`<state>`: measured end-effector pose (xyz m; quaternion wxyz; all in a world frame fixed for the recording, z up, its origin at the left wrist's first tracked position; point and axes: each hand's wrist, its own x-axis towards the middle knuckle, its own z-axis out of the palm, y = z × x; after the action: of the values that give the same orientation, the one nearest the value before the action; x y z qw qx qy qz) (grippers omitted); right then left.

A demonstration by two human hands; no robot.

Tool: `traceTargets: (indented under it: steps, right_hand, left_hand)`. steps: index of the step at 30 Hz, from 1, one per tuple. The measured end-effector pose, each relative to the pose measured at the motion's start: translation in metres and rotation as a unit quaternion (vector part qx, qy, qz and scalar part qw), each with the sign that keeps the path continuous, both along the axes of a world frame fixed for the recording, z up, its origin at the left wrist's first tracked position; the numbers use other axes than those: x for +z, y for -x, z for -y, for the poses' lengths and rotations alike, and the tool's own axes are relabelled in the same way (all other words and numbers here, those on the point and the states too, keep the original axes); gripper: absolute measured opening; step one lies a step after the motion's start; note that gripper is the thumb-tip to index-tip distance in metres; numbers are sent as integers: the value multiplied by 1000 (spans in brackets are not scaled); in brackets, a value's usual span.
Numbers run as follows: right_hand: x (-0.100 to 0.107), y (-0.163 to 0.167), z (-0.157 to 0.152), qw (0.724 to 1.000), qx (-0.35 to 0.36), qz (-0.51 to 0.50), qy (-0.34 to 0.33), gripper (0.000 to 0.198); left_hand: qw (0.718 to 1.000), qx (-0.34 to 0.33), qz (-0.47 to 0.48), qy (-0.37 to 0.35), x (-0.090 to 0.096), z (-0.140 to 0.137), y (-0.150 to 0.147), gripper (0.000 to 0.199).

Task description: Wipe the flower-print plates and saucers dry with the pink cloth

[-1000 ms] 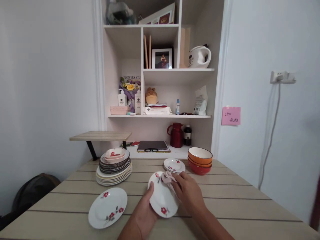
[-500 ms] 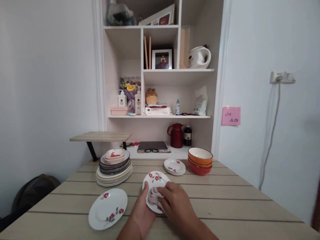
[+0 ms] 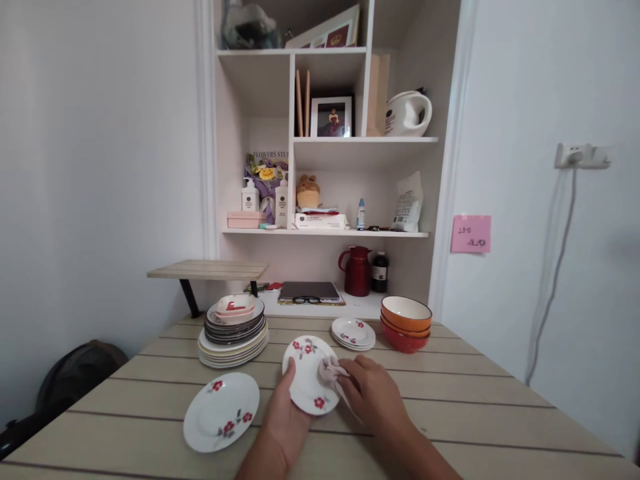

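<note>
My left hand grips a small white plate with red flowers by its lower left edge, thumb on the upper face. The plate is held tilted above the table. Bunched in my right hand is a pale cloth, pressed against the plate's right rim; part of it hangs below the fingers. A larger flowered plate lies on the table left of my hands. Behind the held plate sits a short stack of small flowered plates.
At the back left stands a tall stack of plates topped by small dishes. Orange and red bowls are stacked at the back right. Beyond the slatted table, a shelf unit holds a red jug and a laptop.
My right hand has moved the cloth from the middle of the plate to its right rim. The plate has risen slightly in my left hand. The camera view has shifted a little.
</note>
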<state>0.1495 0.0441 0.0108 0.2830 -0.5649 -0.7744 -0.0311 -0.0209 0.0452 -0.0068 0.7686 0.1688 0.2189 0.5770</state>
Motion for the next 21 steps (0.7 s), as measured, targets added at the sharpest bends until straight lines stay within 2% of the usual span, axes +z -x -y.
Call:
traceTargets:
  steps: [2, 4, 8, 11, 16, 18, 21]
  right_hand:
    - [-1, 8, 7, 999, 42, -5, 15, 27]
    - [-3, 18, 16, 996, 84, -10, 24, 24]
    - [-5, 33, 26, 993, 111, -19, 19, 21]
    - [-3, 30, 22, 996, 83, -39, 9, 23]
    - [1, 4, 1, 999, -8, -36, -6, 32]
    - [1, -6, -6, 999, -29, -36, -9, 34]
    - [-2, -12, -11, 999, -38, -29, -4, 36]
  left_hand:
    - [998, 59, -4, 11, -2, -4, 6, 52]
    - [996, 86, -6, 22, -5, -7, 11, 52]
    - [999, 28, -8, 33, -10, -8, 13, 53]
    - [1000, -26, 5, 14, -9, -5, 7, 52]
    - [994, -105, 23, -21, -7, 1, -5, 56]
    - [992, -121, 27, -18, -6, 2, -7, 60]
    - [994, -110, 20, -3, -7, -1, -2, 63]
